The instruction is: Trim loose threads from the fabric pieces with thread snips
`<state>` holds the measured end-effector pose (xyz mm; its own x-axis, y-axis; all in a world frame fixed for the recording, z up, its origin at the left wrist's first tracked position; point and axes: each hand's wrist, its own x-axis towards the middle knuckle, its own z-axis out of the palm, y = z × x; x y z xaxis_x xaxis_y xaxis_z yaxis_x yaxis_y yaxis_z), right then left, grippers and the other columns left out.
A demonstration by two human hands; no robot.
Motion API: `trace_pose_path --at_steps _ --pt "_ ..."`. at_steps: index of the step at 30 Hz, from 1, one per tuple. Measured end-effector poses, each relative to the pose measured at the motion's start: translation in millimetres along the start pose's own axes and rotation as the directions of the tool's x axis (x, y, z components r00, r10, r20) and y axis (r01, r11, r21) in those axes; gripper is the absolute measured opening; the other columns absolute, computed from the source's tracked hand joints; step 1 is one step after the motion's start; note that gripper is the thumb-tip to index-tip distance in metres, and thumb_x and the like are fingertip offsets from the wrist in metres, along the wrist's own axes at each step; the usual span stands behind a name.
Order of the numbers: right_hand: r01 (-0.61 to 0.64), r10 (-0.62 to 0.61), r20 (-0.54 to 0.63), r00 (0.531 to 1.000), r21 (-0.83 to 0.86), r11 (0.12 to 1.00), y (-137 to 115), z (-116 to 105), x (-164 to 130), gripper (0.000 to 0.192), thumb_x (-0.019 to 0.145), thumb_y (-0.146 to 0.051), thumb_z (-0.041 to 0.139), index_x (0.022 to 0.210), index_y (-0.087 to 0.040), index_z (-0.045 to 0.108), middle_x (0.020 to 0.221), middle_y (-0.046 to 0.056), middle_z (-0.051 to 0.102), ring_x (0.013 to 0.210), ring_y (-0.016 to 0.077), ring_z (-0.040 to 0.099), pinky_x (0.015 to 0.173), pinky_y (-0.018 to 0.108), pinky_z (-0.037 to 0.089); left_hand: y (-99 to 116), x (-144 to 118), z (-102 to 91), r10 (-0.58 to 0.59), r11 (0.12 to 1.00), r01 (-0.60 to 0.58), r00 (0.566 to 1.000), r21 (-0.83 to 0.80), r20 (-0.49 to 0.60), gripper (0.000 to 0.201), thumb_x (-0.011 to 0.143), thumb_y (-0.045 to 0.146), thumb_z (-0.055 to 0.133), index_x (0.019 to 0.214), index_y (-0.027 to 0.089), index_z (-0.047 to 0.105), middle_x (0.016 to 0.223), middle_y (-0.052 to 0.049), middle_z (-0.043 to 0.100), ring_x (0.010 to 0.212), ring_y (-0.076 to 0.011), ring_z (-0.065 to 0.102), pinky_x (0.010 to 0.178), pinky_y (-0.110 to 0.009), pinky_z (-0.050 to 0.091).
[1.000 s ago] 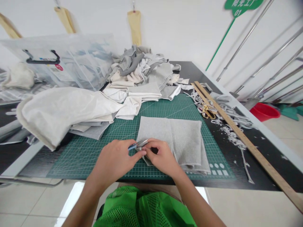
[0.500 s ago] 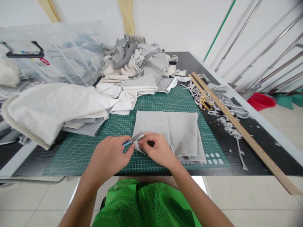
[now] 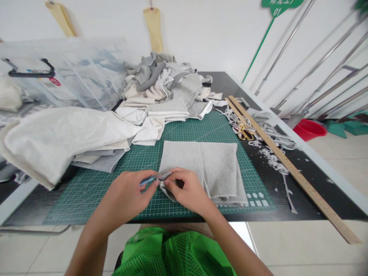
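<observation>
Left hand [image 3: 126,195] grips a blue-handled tool [image 3: 155,177]; right hand [image 3: 186,189] pinches the grey cloth [image 3: 209,168] corner on the cutting mat [image 3: 94,188].

Head-worn view, forward and down; close over the cutting mat [image 3: 201,130]

- Both forearms bare, no sleeves showing up to the frame edge.
- left hand [image 3: 126,197] and right hand [image 3: 188,191]: no gloves, rings or watch visible.
- Bright green mesh garment [image 3: 172,255], perforated weave, at near bottom centre.
</observation>
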<state>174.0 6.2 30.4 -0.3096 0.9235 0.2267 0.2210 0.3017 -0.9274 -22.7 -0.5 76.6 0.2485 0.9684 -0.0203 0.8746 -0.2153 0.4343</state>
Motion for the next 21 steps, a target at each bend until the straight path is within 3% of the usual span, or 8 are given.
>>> trace_pose_path --at_steps 3,5,8,12,17,21 --pt "0.127 -0.119 0.115 0.986 -0.064 0.990 -4 0 -7 0.016 0.084 -0.007 0.065 0.077 -0.019 0.074 0.109 0.004 0.076 0.103 0.0178 0.069 0.095 0.033 0.052 -11 6 -4.4 -0.028 0.993 0.017 0.996 -0.119 -0.088 0.039 0.097 0.052 0.049 0.113 0.027 0.074 0.110 -0.002 0.079 0.094 -0.0217 0.074 0.084 -0.032 0.055" --pt "0.179 -0.165 0.138 0.976 -0.091 0.980 -8 -3 -14 0.015 0.086 -0.009 0.065 0.082 -0.019 0.075 0.107 0.003 0.077 0.101 0.0169 0.070 0.094 0.032 0.053 -18 11 -7.0 -0.080 0.987 0.055 0.983 -0.148 -0.167 0.042 0.096 0.055 0.049 0.115 0.028 0.074 0.116 -0.001 0.077 0.103 -0.0234 0.073 0.088 -0.033 0.054" --pt "0.159 -0.165 -0.024 0.986 -0.155 0.975 -15 -11 -25 0.016 0.093 -0.013 0.060 0.096 -0.021 0.074 0.090 0.001 0.078 0.085 0.0155 0.073 0.081 0.030 0.056 -24 17 -6.5 -0.102 0.987 0.077 0.979 -0.141 -0.178 0.044 0.096 0.058 0.048 0.118 0.030 0.073 0.119 0.000 0.076 0.108 -0.0251 0.072 0.094 -0.036 0.053" --pt "0.160 -0.232 -0.188 0.954 -0.332 0.929 -18 -32 -34 0.019 0.096 -0.015 0.056 0.106 -0.021 0.072 0.089 0.003 0.078 0.081 0.0183 0.073 0.076 0.034 0.057 -30 23 1.4 -0.132 0.981 0.106 0.979 -0.162 -0.157 0.047 0.095 0.062 0.046 0.122 0.032 0.071 0.122 0.001 0.075 0.111 -0.0270 0.071 0.099 -0.039 0.052" --pt "0.055 -0.224 -0.239 0.945 -0.557 0.829 -8 -76 -30 0.023 0.095 -0.015 0.054 0.111 -0.019 0.071 0.108 0.010 0.075 0.101 0.0244 0.070 0.092 0.044 0.057 -40 29 14.5 -0.223 0.942 0.161 0.955 -0.293 -0.194 0.054 0.093 0.067 0.045 0.124 0.031 0.071 0.127 0.002 0.073 0.122 -0.0274 0.066 0.107 -0.040 0.049" --pt "-0.057 -0.168 -0.265 0.950 -0.672 0.738 3 -118 -8 0.031 0.093 -0.021 0.056 0.122 -0.019 0.067 0.123 0.012 0.071 0.115 0.0282 0.067 0.104 0.049 0.053 -51 30 27.4 -0.251 0.873 0.138 0.949 -0.467 -0.190 0.059 0.092 0.069 0.046 0.126 0.028 0.071 0.130 0.001 0.071 0.130 -0.0256 0.061 0.115 -0.040 0.043"
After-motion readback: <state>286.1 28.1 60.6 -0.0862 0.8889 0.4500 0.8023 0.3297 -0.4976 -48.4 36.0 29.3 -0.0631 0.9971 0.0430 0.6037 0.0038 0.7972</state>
